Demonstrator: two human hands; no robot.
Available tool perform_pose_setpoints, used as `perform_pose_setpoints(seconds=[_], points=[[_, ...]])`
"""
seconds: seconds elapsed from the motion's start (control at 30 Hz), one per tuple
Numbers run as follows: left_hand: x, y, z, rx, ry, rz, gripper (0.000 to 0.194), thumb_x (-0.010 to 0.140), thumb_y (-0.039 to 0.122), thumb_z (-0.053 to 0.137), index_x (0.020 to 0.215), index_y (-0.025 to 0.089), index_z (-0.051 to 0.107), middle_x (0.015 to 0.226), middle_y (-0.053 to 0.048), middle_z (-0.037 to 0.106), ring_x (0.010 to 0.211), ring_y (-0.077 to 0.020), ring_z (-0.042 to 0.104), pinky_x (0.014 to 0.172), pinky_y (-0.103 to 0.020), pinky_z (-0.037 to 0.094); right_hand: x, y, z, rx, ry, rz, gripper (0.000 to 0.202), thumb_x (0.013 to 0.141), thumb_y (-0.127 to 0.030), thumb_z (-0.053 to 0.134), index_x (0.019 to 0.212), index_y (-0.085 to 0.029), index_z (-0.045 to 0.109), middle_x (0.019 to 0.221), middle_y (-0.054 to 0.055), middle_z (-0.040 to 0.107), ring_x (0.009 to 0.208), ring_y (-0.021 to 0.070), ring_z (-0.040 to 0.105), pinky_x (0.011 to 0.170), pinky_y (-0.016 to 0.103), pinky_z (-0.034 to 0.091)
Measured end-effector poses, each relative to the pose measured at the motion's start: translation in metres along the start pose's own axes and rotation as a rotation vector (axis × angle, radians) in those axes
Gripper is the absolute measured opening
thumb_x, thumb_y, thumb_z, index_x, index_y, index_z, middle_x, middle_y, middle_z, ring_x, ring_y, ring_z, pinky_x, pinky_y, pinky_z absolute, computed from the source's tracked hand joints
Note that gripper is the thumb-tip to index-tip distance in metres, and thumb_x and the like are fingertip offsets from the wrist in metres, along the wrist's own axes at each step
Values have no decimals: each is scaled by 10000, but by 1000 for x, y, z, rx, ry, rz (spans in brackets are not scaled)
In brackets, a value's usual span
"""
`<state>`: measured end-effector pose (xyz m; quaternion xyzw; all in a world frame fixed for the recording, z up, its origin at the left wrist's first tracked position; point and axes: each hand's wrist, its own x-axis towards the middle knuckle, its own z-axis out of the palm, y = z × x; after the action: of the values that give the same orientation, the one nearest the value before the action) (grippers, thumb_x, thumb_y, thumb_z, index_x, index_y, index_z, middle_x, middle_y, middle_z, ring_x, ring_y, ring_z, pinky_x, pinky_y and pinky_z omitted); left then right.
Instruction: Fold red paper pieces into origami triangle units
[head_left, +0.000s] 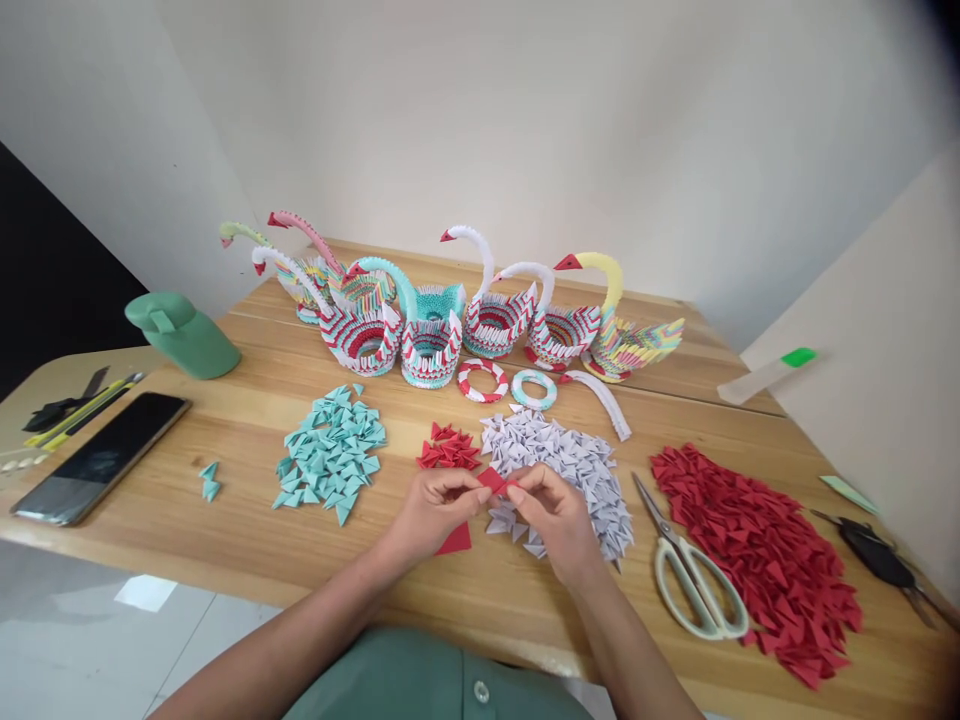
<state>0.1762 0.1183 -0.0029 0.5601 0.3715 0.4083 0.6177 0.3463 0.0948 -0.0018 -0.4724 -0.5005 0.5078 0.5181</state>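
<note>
Between my two hands is a small piece of red paper [491,480], pinched at both ends. My left hand [444,505] grips its left side with thumb and fingertips, and my right hand [551,510] grips its right side. Part of the paper is hidden by my fingertips. A flat red paper piece [454,540] lies on the wooden table under my left hand. Just behind my hands sit a small pile of folded red pieces [448,448] and a larger pile of white folded pieces [585,465], partly covered by my right hand.
Teal pieces [330,450] lie left, a big red pile [757,550] and scissors [697,580] right. Several paper swans [427,350], two rings [482,381] and a white neck piece [600,392] stand or lie behind. A phone [105,455] and green bottle [187,340] are far left.
</note>
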Motion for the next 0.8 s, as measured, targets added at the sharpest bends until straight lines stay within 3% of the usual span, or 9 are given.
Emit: perform_pose_setpoints(seconds=[0.2,0.4,0.5,0.67,0.8], points=[[0,0,1,12,-10,-29,298,789,375,619,686,104,686,516,28,486,507,-74,368,507,-197,297,-1,4,0,-140,50,-54,189,811,-321,645,705,-197,549,709,0,610,642,143,570,562,251,472],[2,-6,5,-34,4,-79,291,717,391,696,685,113,616,647,-23,614,602,-119,524,580,-224,399,-4,10,0,-311,111,-126,105,830,-279,618,905,-208,599,782,9,623,733,160,599,658,272,488],[4,-4,5,-85,-5,-101,314,710,415,697,694,118,594,663,-27,623,615,-122,541,601,-231,417,-5,10,2,-300,67,-122,220,841,-271,601,1054,-219,579,794,11,629,730,162,606,651,272,489],[5,2,2,-154,-27,-108,324,713,431,685,684,140,546,600,17,562,539,-84,474,561,-210,390,-4,4,3,-173,-110,-41,362,844,-249,573,1203,-243,521,786,-8,607,721,151,594,639,261,493],[4,1,1,-43,-56,-64,250,743,364,649,693,139,551,597,27,532,535,-81,450,530,-197,360,-4,3,-1,-233,-109,4,279,840,-292,597,1109,-221,609,848,20,634,758,166,594,653,273,502]])
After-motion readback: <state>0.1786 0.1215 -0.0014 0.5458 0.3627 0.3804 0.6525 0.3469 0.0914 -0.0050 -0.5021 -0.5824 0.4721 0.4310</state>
